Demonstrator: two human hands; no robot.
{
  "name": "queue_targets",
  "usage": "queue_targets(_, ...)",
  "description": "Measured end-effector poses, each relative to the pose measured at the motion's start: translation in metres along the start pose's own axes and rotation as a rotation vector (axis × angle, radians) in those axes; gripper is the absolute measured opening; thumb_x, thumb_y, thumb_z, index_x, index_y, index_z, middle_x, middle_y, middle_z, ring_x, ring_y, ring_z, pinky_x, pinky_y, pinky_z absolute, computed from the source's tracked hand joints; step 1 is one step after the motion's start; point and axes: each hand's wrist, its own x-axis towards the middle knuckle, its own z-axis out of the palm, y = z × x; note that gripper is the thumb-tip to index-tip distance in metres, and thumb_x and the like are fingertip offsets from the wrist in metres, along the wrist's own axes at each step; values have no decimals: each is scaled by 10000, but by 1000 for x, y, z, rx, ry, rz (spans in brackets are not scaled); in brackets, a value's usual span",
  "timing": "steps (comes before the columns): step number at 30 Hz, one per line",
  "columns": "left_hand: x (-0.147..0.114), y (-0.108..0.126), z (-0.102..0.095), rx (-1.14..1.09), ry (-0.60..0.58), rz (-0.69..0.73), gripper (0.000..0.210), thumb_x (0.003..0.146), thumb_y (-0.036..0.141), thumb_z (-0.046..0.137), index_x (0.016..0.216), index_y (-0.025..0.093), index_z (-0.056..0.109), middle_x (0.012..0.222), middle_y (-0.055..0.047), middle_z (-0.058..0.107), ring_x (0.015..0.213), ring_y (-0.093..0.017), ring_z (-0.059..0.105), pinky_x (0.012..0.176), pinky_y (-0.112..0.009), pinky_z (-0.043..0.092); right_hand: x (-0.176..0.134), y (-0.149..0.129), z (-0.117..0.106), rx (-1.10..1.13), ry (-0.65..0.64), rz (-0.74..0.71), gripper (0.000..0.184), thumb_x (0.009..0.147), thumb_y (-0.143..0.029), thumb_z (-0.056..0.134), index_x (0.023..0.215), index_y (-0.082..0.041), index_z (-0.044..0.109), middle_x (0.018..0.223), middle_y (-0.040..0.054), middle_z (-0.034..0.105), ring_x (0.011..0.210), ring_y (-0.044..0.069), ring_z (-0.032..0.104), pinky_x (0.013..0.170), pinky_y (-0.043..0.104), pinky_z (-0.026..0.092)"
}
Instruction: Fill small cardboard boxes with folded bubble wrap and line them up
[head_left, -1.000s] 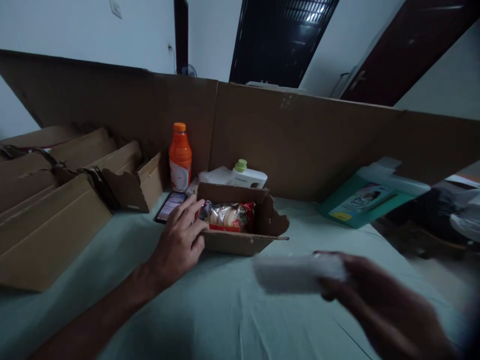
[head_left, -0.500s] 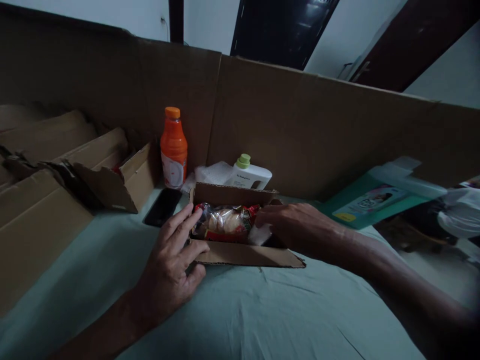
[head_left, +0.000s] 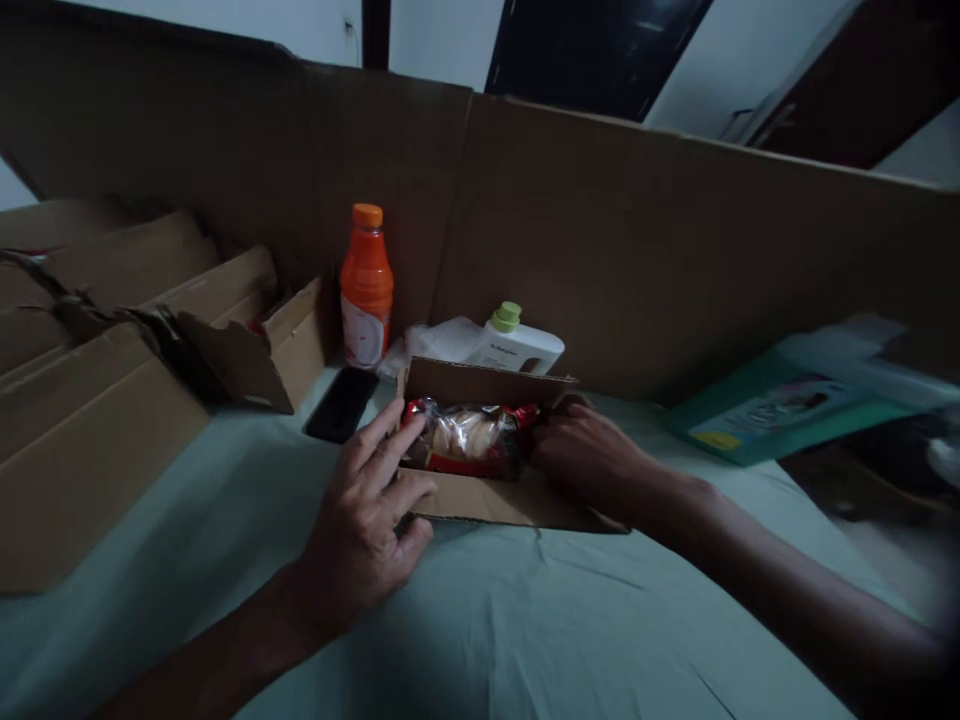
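A small open cardboard box (head_left: 510,502) sits on the green cloth in front of me, its front flap folded outward. Inside lies a clear plastic packet with red ends (head_left: 470,437), pale pieces showing through it. My left hand (head_left: 373,525) rests against the box's left end and front flap, fingers stretched and apart, the fingertips over the edge near the packet. My right hand (head_left: 589,450) reaches into the right end of the box with its fingers curled down beside the packet. Its fingertips are hidden, so what they hold cannot be made out.
Behind the box stand an orange bottle (head_left: 367,290), bubble wrap (head_left: 442,341) and a white bottle with a green cap (head_left: 521,345). A black phone (head_left: 341,405) lies at left, near several cardboard boxes (head_left: 97,450). A green jug (head_left: 787,390) leans at right. A cardboard wall (head_left: 637,240) runs behind.
The white crumpled piece under my right hand has gone from sight, and that hand sits lower in the box's right end. My left hand keeps its place; the whole view has shifted slightly.
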Motion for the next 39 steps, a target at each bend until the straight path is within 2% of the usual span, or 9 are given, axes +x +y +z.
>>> queue_targets(9, 1, 0, 1, 38, 43, 51, 216, 736, 8, 570, 845, 180, 643, 1393, -127, 572, 1414, -351, 407, 1096, -579, 429, -8, -4, -11, 70, -46, -11, 256, 800, -25, 603, 785, -204, 785, 837, 67, 786, 804, 222, 713, 757, 321, 484)
queue_targets(13, -13, 0, -5, 39, 155, -47, 338, 818, 80, 602, 1135, 192, 632, 1584, -133, 336, 1431, -333, 387, 1129, -548, 400, -58, 5, -7, 244, 337, 41, 289, 854, -138, 594, 1081, -230, 746, 1117, 53, 759, 1042, 239, 680, 906, 381, 467)
queue_targets(15, -27, -3, -7, -22, 196, -170, 465, 853, 148, 611, 1309, 202, 536, 1596, -148, 307, 1441, -320, 374, 1146, -537, 382, -92, 3, 12, 348, 568, 249, 268, 924, -219, 527, 1103, -229, 726, 1152, 72, 742, 1039, 253, 680, 897, 417, 485)
queue_targets(18, -48, -11, 2, -201, 84, -433, 618, 882, 232, 593, 1461, 212, 378, 1563, -160, 366, 1443, -311, 374, 1163, -548, 353, -123, -14, 58, 611, 667, 531, 283, 918, -334, 532, 1110, -204, 694, 1102, 108, 740, 915, 250, 700, 777, 394, 556)
queue_targets(23, -62, -24, 34, -482, -90, -672, 776, 850, 286, 603, 1532, 188, 244, 1553, -176, 382, 1442, -313, 373, 1178, -536, 316, -88, -54, 115, 1022, 627, 575, 580, 812, -433, 634, 1321, -167, 554, 1257, 157, 672, 1065, 281, 668, 787, 399, 581)
queue_targets(28, -58, -7, 57, -631, -99, -723, 736, 842, 302, 600, 1494, 183, 282, 1423, -142, 528, 1329, -275, 518, 1147, -473, 373, -53, -61, 111, 1155, 660, 531, 372, 816, -351, 574, 1120, -145, 628, 1045, 110, 739, 844, 216, 699, 732, 335, 580)
queue_targets(31, -62, 23, 69, -671, -100, -680, 728, 828, 274, 604, 1481, 199, 291, 1438, -137, 504, 1319, -273, 526, 1124, -449, 413, -90, -61, 117, 1126, 707, 610, 308, 832, -393, 572, 1005, -150, 648, 952, 108, 746, 796, 232, 695, 702, 348, 573)
queue_targets(35, -78, 66, 83, -723, -255, -594, 744, 789, 242, 635, 1472, 206, 340, 1443, -153, 494, 1299, -307, 536, 1104, -485, 431, -175, -80, 134, 995, 734, 864, 352, 837, -515, 588, 823, -171, 664, 787, 107, 742, 708, 270, 695, 601, 353, 552)
queue_targets(39, -101, 78, 82, -813, -359, -637, 709, 812, 269, 596, 1478, 225, 356, 1419, -144, 533, 1279, -306, 559, 1063, -479, 470, -216, -122, 141, 915, 764, 947, 322, 850, -504, 596, 786, -194, 648, 749, 89, 721, 665, 252, 671, 582, 344, 545)
